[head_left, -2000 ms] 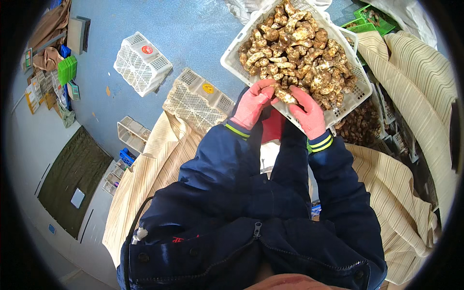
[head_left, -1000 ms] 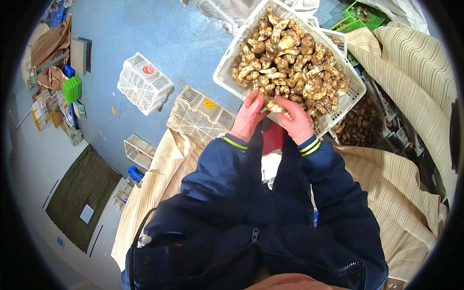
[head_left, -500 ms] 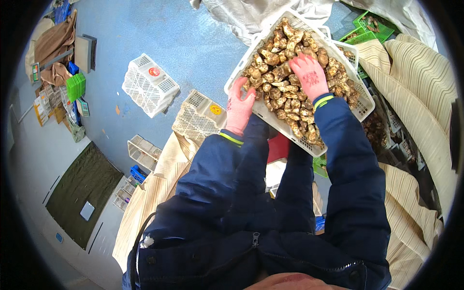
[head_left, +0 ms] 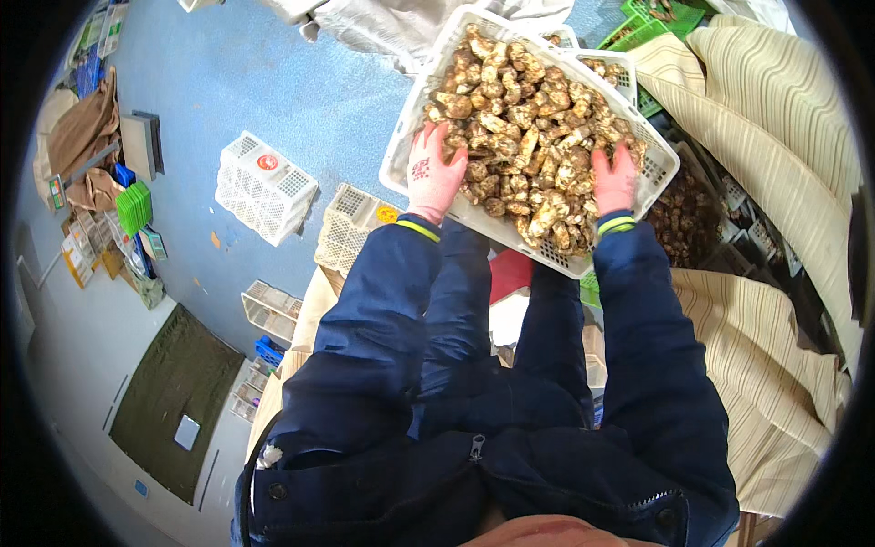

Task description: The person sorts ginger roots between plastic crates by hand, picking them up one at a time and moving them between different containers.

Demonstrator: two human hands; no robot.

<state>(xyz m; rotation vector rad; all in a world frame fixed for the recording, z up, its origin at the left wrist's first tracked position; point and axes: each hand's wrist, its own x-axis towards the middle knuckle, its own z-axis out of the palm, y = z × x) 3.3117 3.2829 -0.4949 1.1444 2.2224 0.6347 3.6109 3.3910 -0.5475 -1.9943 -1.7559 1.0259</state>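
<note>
A white plastic crate [head_left: 406, 133] full of brown-and-cream mushrooms [head_left: 529, 128] is tilted in front of me, above my legs. My left hand [head_left: 434, 175], in a pink glove, reaches over the crate's left side. Its thumb and fingers are apart, with the tips against the mushrooms at that edge. On the right part of the pile lies my right hand [head_left: 615, 180], also gloved in pink. Its fingers are spread and touch the mushrooms, the tips partly hidden among them.
White perforated crates [head_left: 264, 187] stand on the blue floor [head_left: 196, 82] to the left, with another white crate [head_left: 351, 223] closer to me. A striped cloth [head_left: 756, 137] partly covers more crates of mushrooms at right. Green baskets [head_left: 638, 29] sit at the far right.
My right hand has moved from the middle of the pile to its right side. My left hand has shifted onto the mushrooms at the left edge. The view has swung slightly.
</note>
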